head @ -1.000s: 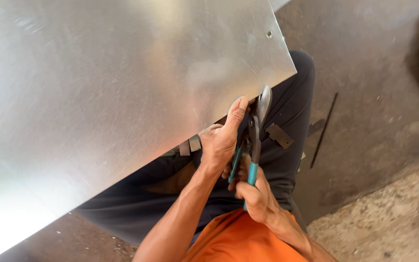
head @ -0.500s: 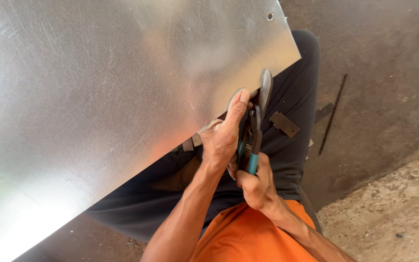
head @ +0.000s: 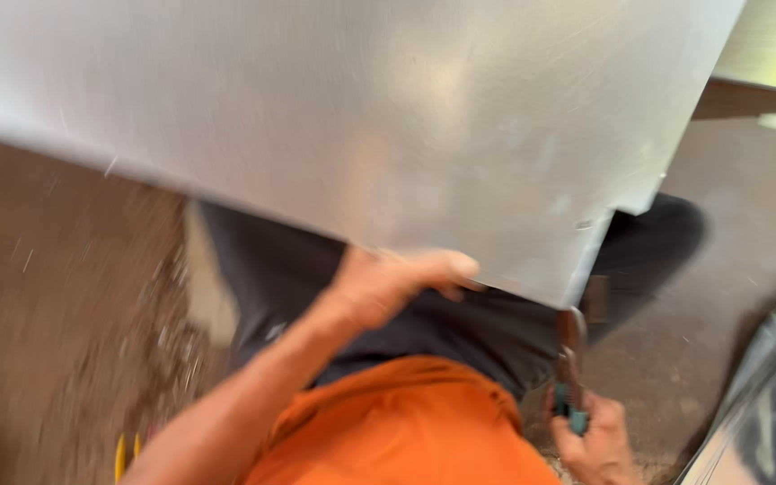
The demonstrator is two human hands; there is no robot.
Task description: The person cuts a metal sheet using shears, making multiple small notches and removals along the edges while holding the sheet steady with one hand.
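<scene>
We've got our left hand (head: 397,283) pinching the big shiny sheet-metal panel's (head: 388,126) lower edge, right hand (head: 596,440) wrapped around teal-handled tin snips (head: 570,368); panel blocks most of our dark trousers (head: 460,328).

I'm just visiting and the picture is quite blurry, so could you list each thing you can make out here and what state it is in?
Metal sheet: held up over the lap, tilted, its near edge gripped.
Left hand: closed on the sheet's near edge.
Right hand: wrapped around the snips' handles.
Tin snips: teal handles, blades pointing up at the sheet's corner; open or closed cannot be told.
Concrete floor: littered with small bits of debris.
</scene>
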